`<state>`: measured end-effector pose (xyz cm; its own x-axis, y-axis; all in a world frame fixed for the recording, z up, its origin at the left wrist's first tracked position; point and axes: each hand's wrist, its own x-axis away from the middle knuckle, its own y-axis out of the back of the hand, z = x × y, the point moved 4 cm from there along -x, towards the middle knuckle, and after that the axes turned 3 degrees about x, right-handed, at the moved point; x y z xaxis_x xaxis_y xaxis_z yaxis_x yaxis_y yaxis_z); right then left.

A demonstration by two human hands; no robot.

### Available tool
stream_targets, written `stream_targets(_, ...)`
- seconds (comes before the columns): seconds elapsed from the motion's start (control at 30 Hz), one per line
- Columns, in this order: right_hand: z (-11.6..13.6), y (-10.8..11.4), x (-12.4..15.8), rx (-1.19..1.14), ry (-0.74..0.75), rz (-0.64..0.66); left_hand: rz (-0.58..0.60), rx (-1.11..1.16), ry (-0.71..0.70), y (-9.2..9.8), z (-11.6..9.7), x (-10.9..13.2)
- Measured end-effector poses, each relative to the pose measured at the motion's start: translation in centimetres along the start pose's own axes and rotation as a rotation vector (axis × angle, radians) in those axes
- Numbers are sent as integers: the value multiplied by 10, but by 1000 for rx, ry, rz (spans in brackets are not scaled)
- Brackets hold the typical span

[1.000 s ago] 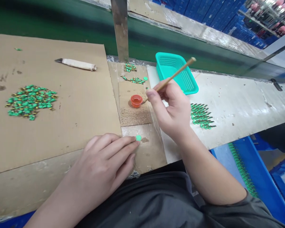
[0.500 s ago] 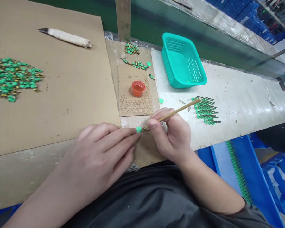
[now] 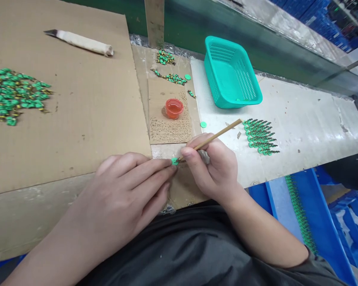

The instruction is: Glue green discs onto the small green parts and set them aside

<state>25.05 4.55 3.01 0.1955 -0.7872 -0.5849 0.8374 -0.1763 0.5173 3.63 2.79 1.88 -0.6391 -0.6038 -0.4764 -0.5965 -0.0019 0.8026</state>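
My left hand point(image 3: 128, 194) lies on the bench edge, its fingertips pressed together on a small green piece point(image 3: 174, 161). My right hand point(image 3: 213, 167) grips a thin wooden brush point(image 3: 217, 136) like a pen, and the brush tip touches that green piece. A small orange cup of paint point(image 3: 174, 108) stands on a cardboard scrap just beyond my hands. To the right, a neat row of finished green pieces point(image 3: 260, 136) lies on the white surface.
A heap of green pieces point(image 3: 13, 95) sits on the big cardboard sheet point(image 3: 86, 107) at left, with a wrapped knife point(image 3: 80, 41) farther back. A teal basket point(image 3: 231, 73) stands behind the cup. More green pieces point(image 3: 170, 77) lie by a metal post point(image 3: 155, 20). Blue bins point(image 3: 331, 222) stand below right.
My right hand came down from the orange cup to the green piece held by my left fingers, and the brush tip now touches it. The left hand stayed put.
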Motion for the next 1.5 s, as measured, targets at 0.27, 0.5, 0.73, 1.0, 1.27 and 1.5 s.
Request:
stream_targets(0.27, -3, 4, 4, -61, -31, -125, 9, -16, -14, -2, -1, 1)
stream_targets(0.5, -6, 10, 6, -190, -198, -289, 2, -2, 8, 0, -2, 0)
stream_targets(0.73, -3, 18, 12, -283, -240, -217, 1, 1, 20, -1, 0, 1)
stream_targets(1.0, -3, 11, 16, -107, -216, -5, -6, 16, 39, 0, -1, 0)
stream_targets(1.27, -3, 9, 15, -123, -200, 14, 23, -2, 44, -1, -1, -2)
stream_targets(1.5, -4, 9, 16, -121, -200, 11, 18, 17, 48, 0, 0, 0)
